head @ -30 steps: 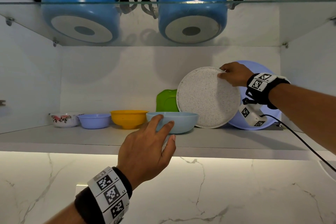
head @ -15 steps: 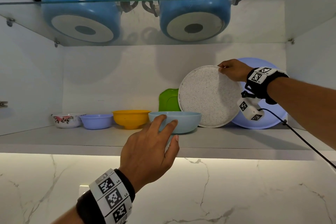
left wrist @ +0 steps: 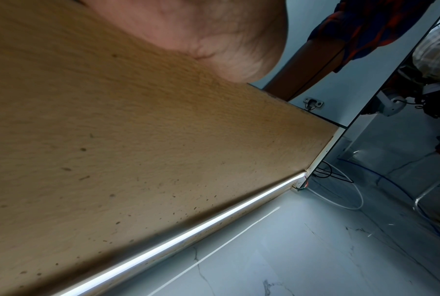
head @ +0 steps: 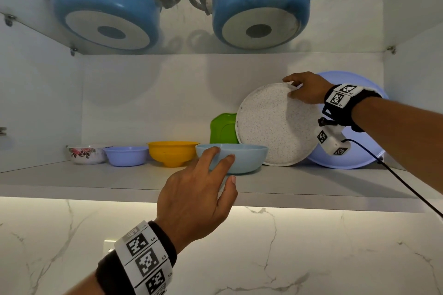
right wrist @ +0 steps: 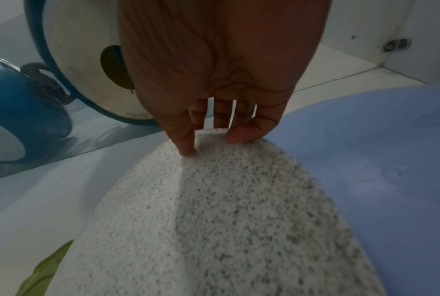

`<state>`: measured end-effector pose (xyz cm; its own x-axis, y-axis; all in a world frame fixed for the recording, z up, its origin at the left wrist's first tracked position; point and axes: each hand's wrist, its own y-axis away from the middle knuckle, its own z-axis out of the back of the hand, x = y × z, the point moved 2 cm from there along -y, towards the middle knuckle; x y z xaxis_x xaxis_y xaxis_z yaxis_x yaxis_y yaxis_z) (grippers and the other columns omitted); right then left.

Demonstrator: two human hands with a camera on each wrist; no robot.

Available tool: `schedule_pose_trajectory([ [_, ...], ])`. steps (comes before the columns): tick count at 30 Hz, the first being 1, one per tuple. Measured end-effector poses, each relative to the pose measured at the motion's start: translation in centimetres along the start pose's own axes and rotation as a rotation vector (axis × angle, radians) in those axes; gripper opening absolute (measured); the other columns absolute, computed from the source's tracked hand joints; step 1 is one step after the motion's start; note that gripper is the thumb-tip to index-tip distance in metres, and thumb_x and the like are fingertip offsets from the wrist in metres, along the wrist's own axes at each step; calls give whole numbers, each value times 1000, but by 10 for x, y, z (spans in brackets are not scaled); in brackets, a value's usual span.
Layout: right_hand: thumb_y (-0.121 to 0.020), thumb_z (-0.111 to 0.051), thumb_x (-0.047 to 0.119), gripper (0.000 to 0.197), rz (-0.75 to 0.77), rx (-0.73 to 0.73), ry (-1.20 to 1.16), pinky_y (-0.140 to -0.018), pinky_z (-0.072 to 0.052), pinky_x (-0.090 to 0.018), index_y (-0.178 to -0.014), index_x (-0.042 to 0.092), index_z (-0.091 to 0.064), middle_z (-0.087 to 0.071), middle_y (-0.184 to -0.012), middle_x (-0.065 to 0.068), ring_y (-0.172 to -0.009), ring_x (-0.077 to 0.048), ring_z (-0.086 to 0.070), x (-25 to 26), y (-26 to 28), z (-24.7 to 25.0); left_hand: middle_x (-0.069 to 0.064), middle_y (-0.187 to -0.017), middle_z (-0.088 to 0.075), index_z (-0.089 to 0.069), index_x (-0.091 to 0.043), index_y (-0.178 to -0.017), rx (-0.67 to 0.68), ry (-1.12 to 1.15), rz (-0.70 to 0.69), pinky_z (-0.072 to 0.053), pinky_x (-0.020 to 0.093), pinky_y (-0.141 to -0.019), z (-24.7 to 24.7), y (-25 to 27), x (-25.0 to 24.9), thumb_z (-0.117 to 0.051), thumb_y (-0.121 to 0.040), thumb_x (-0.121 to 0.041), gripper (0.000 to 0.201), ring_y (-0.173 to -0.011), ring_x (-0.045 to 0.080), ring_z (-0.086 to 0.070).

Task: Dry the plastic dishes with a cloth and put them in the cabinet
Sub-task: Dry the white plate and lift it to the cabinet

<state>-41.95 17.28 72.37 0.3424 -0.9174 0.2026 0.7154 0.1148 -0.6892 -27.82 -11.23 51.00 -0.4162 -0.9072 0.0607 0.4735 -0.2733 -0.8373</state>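
A white speckled plate stands on edge on the cabinet shelf, leaning back against a large lavender plate. My right hand pinches its top rim, thumb on the front and fingers behind. A light blue bowl sits in front of the speckled plate's lower left. My left hand touches the bowl's front wall with straight fingers, its thumb below at the shelf edge. No cloth is in view.
A green plate stands behind the bowl. Yellow, lavender and floral bowls line the shelf to the left. Two blue pots sit on the glass shelf above. The left wrist view shows only the shelf's underside.
My right hand has slid a little along the rim toward the top of the speckled plate. My left hand stays against the light blue bowl.
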Motion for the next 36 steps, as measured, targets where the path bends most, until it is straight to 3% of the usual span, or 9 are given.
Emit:
schedule_pose_trajectory([
  [9,-92,-69,26,54,-39,-7,-12,-102,-42,-37,-143,20,-50,-58,-133,-15,-121,-31,-56,-3,9,10,6,-134,-61,-64,-24,-129,24,16,6,-37,20,-59,1,0,-1,-33,-96,-44,50,-89,17,-68],
  [14,-102,-52,19,30,-139,55,-79,-75,-52,-38,-131,13,-59,-61,-114,-11,-97,-31,-58,-6,9,12,6,-132,-62,-65,-24,-128,30,28,6,-38,19,-58,2,0,-2,-33,-96,-45,50,-86,16,-68],
  [21,-106,-34,10,29,-144,74,-151,-65,-48,-31,-120,15,-59,-57,-109,-11,-92,-30,-53,-9,6,13,12,-152,-43,-51,-30,-142,45,21,34,-40,19,-55,-1,-1,2,-30,-94,-49,56,-86,16,-68],
  [24,-105,-35,6,28,-90,87,-155,-64,-47,-33,-116,11,-61,-60,-108,-15,-82,-29,-55,-4,2,10,8,-156,-38,-45,-37,-146,67,10,43,-48,26,-65,-3,-2,3,-23,-91,-53,61,-105,19,-66],
  [26,-104,-37,5,32,-37,92,-132,-81,-53,-39,-122,5,-63,-63,-119,-17,-98,-32,-60,1,-2,8,6,-156,-39,-46,-38,-145,67,4,45,-52,31,-73,-5,-3,3,-21,-90,-53,62,-115,20,-62],
  [28,-104,-38,4,33,16,92,-95,-100,-46,-40,-124,2,-63,-62,-128,-15,-117,-32,-57,9,-6,6,6,-153,-44,-50,-36,-143,74,12,50,-54,32,-71,-6,-2,3,-25,-91,-51,60,-112,21,-64],
  [29,-104,-38,4,33,36,97,-83,-102,-43,-37,-125,2,-63,-62,-129,-14,-121,-31,-55,13,-7,5,7,-150,-47,-52,-34,-141,80,17,50,-54,32,-68,-6,-2,3,-27,-91,-49,58,-108,21,-66],
  [32,-104,-39,4,33,90,118,-46,-97,-39,-28,-125,3,-64,-62,-130,-13,-122,-29,-54,25,-14,0,8,-142,-56,-60,-29,-135,62,31,34,-54,29,-61,-4,-2,2,-33,-92,-44,53,-99,21,-69],
  [36,-103,-40,5,33,140,129,-32,-90,-36,-21,-125,4,-64,-63,-130,-12,-118,-26,-56,38,-28,-9,4,-141,-58,-60,-25,-135,29,37,-8,-54,28,-68,-4,-2,2,-35,-93,-38,51,-114,21,-63],
])
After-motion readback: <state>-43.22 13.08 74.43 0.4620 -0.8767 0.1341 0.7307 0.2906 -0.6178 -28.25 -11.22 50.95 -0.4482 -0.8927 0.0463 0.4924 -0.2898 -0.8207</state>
